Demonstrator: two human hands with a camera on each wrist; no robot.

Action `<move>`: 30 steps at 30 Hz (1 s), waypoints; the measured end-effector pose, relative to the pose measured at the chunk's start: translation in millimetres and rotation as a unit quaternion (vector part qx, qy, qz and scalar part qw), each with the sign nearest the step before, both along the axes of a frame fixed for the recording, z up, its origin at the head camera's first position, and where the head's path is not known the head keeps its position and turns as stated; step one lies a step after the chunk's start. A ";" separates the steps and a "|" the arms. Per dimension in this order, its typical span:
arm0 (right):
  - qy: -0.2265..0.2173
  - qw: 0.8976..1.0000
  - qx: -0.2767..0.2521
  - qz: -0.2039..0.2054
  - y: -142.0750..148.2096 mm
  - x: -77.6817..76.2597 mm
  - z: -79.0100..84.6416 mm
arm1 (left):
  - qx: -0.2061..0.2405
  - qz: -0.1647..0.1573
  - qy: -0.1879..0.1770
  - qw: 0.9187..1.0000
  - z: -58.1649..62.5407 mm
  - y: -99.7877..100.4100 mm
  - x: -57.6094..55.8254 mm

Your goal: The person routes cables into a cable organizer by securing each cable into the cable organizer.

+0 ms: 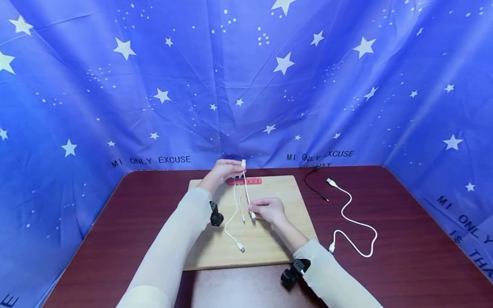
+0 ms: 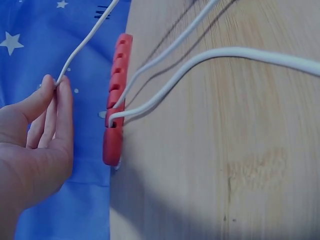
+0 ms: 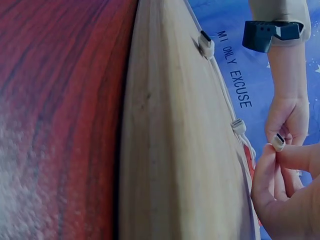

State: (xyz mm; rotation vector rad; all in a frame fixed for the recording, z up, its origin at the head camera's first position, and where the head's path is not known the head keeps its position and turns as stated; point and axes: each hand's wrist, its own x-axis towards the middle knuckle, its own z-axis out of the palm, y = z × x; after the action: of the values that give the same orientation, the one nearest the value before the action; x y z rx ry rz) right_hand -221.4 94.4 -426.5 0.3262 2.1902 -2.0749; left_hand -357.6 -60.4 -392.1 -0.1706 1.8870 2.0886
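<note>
A short white USB cable [image 1: 246, 188] is stretched between both hands above the wooden board. My left hand [image 1: 225, 169] pinches its upper end, just below the USB plug, between thumb and fingers. With thumb and forefinger, my right hand [image 1: 270, 209] pinches the lower end by its small connector [image 3: 278, 142]. A red cable organizer [image 2: 119, 72] with several slots lies along the board's far edge, close to the left hand. Two white cables [image 2: 172, 92] sit in neighbouring slots at one end of it. Their free ends trail over the board towards me.
The wooden board [image 1: 269, 246] lies on a dark red table [image 1: 416, 239]. Right of the board are a longer white USB cable [image 1: 358, 222] and a short black cable [image 1: 310, 184]. A blue star-printed cloth [image 1: 246, 85] hangs behind and at both sides.
</note>
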 end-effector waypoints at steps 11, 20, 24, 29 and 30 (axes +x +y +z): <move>0.011 0.999 0.048 0.013 -2.8 -1.0 -2.4 | 0.000 -0.008 0.011 1.000 -14.4 3.8 -5.0; 0.030 0.991 0.128 0.033 -1.9 -3.9 0.0 | -0.145 -0.005 0.124 0.982 -16.5 6.1 1.8; 0.047 0.984 0.171 0.036 -2.8 -4.0 1.9 | -0.199 -0.001 0.157 0.967 -19.5 5.3 1.0; 0.061 0.976 0.202 0.048 -4.3 -2.7 1.3 | -0.254 -0.002 0.184 0.949 -26.8 2.4 -2.4; 0.063 0.976 0.204 0.048 -4.5 -2.7 1.3 | -0.257 -0.003 0.190 0.947 -28.1 2.2 -3.1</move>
State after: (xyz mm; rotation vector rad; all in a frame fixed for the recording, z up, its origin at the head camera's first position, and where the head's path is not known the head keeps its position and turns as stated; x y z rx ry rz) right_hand -224.1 89.9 -425.3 0.1202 2.6448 -1.6251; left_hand -360.7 -58.2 -420.3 0.1344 2.6316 1.6635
